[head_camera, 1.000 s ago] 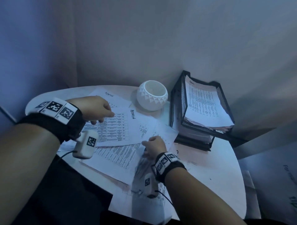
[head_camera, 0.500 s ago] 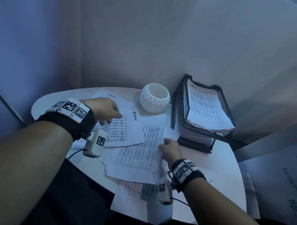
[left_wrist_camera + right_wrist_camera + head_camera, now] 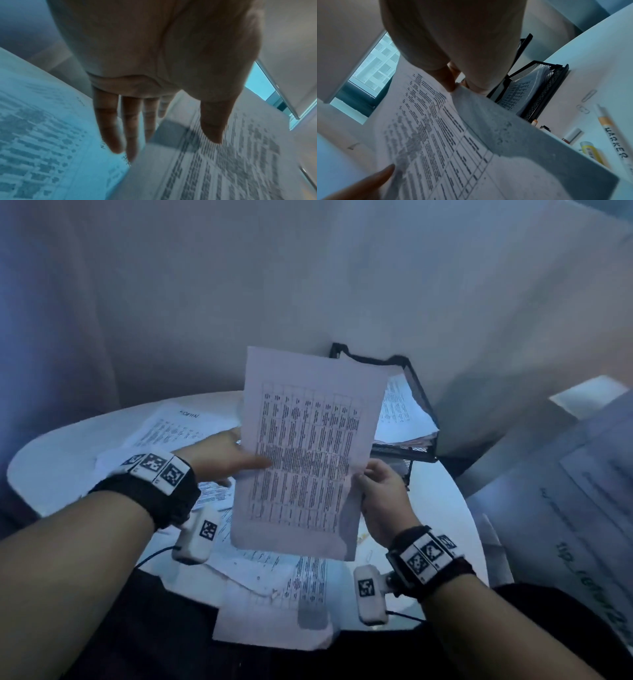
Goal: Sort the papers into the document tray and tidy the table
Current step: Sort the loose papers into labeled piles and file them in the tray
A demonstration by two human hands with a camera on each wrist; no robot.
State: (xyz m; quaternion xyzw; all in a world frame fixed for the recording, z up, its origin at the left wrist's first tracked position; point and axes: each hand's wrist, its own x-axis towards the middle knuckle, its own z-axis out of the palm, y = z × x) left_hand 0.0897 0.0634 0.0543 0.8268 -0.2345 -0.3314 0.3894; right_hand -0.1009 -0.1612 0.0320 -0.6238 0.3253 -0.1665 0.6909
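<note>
A printed sheet (image 3: 308,453) with a table of text is held upright above the round white table (image 3: 435,508). My right hand (image 3: 363,475) pinches its right edge, and the right wrist view shows that pinch (image 3: 454,87) on the sheet (image 3: 436,135). My left hand (image 3: 250,462) is at the left edge with its fingers straight; the thumb lies on the front and the fingers (image 3: 130,132) reach behind the sheet (image 3: 223,162). The black mesh document tray (image 3: 404,364) behind holds a stack of papers (image 3: 400,412). Several loose papers (image 3: 171,426) lie on the table.
More sheets (image 3: 291,594) hang over the near table edge. A marker (image 3: 611,135), a yellow highlighter (image 3: 590,150) and paper clips (image 3: 589,94) lie on the table right of the tray (image 3: 556,83). A cardboard box (image 3: 565,491) stands at the right.
My right hand has lifted one sheet off the pile and raised it upright. My left hand has left the papers on the table and come to the sheet's left edge.
</note>
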